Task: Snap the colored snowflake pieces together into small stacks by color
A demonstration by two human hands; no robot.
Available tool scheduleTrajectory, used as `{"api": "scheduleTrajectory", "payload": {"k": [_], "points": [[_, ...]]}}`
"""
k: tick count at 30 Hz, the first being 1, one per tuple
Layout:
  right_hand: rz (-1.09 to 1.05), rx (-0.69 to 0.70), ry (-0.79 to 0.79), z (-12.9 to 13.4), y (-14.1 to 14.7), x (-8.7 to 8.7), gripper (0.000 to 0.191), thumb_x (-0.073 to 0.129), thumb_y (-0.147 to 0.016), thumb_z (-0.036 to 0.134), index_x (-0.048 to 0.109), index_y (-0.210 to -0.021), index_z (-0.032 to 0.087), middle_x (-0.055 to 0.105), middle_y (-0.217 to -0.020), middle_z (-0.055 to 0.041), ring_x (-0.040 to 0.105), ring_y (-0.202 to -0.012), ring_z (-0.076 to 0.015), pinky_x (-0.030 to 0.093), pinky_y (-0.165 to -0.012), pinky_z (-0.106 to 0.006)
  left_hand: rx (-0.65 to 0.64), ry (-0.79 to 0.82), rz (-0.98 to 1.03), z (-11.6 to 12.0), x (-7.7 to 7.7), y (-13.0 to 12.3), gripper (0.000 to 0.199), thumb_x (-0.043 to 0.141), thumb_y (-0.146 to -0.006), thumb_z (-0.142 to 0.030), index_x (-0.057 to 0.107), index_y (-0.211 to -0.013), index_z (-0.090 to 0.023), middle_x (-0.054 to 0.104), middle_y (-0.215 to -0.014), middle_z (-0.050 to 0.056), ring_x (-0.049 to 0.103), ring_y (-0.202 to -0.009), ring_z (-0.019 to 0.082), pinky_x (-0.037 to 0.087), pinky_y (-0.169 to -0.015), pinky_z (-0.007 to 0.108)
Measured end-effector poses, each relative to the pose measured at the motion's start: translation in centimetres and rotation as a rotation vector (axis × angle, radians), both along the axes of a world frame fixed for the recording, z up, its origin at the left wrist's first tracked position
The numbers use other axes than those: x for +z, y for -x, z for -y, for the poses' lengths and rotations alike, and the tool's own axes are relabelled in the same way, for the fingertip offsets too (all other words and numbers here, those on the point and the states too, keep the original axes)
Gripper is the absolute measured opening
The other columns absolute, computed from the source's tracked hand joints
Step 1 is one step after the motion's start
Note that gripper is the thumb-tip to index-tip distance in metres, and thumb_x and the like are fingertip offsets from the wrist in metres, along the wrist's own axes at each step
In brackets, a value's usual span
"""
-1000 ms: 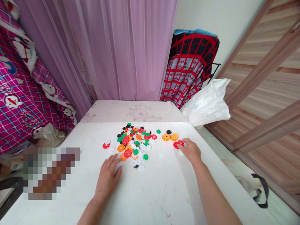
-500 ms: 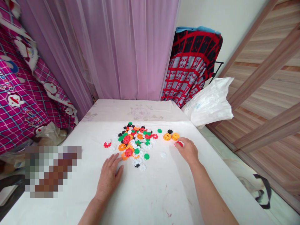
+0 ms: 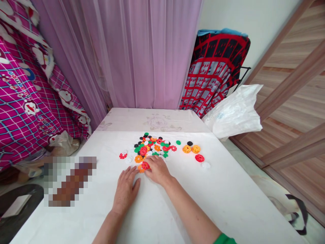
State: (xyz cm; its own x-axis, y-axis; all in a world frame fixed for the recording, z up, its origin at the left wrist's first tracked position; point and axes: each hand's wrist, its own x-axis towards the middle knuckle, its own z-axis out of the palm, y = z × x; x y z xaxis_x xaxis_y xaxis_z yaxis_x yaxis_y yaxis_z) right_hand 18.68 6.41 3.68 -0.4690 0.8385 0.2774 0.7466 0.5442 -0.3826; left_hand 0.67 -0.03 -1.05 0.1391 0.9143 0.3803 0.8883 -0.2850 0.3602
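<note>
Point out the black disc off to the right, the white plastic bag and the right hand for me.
Black disc [image 3: 190, 143]: head view, middle of its face.
White plastic bag [image 3: 235, 112]: head view, middle of its side.
Right hand [image 3: 159, 170]: head view, back of the hand.

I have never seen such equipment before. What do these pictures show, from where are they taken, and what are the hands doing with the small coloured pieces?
There is no robot here: these are a person's bare hands. One camera, worn on the head, takes every picture, looking forward and down.

On the white table cover lies a loose pile of small notched discs in several colours. Apart, to its right, are green, black, red, white and two orange discs.

The left hand lies flat, fingertips by an orange disc. The right hand has its fingers at a red disc in the pile; whether it holds it, I cannot tell.
</note>
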Motion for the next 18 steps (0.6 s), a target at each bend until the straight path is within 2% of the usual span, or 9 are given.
{"api": "scheduleTrajectory", "payload": {"k": [5,10,13,18], "points": [[0.048,-0.048,0.009,-0.1,0.6,-0.6,0.029,0.062,-0.08,0.023,0.064,-0.109,0.023,0.067,-0.108,-0.0047,0.056,-0.103,-0.0228,0.042,-0.091,-0.035,-0.006,0.003,-0.005,0.0,-0.1,0.0,0.035,0.047,-0.09,-0.029,0.061,-0.121,-0.025,0.062,-0.133,0.007,0.052,-0.129,0.028,0.039,-0.108,0.054],[-0.028,-0.122,-0.013,0.1,-0.2,0.2,0.033,0.062,-0.078,0.022,0.062,-0.111,0.022,0.069,-0.107,-0.0055,0.058,-0.102,-0.0234,0.044,-0.091,-0.036,-0.007,0.003,-0.013,0.0,-0.2,0.1,0.035,0.045,-0.09,-0.031,0.062,-0.12,-0.024,0.063,-0.131,0.007,0.052,-0.128,0.029,0.04,-0.107,0.055],[-0.134,-0.251,-0.057,0.0,-3.4,0.7,0.038,0.061,-0.077,0.023,0.061,-0.115,0.022,0.068,-0.113,-0.0065,0.059,-0.106,-0.0228,0.043,-0.094,-0.036,-0.002,0.005,-0.019,0.0,-0.2,0.1,0.035,0.044,-0.091,-0.032,0.062,-0.12,-0.023,0.063,-0.132,0.007,0.052,-0.128,0.029,0.039,-0.107,0.055],[-0.177,-0.646,-0.067,0.3,-13.2,1.0,0.04,0.059,-0.077,0.031,0.058,-0.116,0.02,0.069,-0.113,-0.0079,0.062,-0.102,-0.0231,0.045,-0.093,-0.036,-0.004,0.013,-0.031,0.0,-0.1,0.2,0.036,0.043,-0.091,-0.034,0.062,-0.12,-0.023,0.062,-0.132,0.007,0.052,-0.128,0.029,0.039,-0.107,0.055]]}}
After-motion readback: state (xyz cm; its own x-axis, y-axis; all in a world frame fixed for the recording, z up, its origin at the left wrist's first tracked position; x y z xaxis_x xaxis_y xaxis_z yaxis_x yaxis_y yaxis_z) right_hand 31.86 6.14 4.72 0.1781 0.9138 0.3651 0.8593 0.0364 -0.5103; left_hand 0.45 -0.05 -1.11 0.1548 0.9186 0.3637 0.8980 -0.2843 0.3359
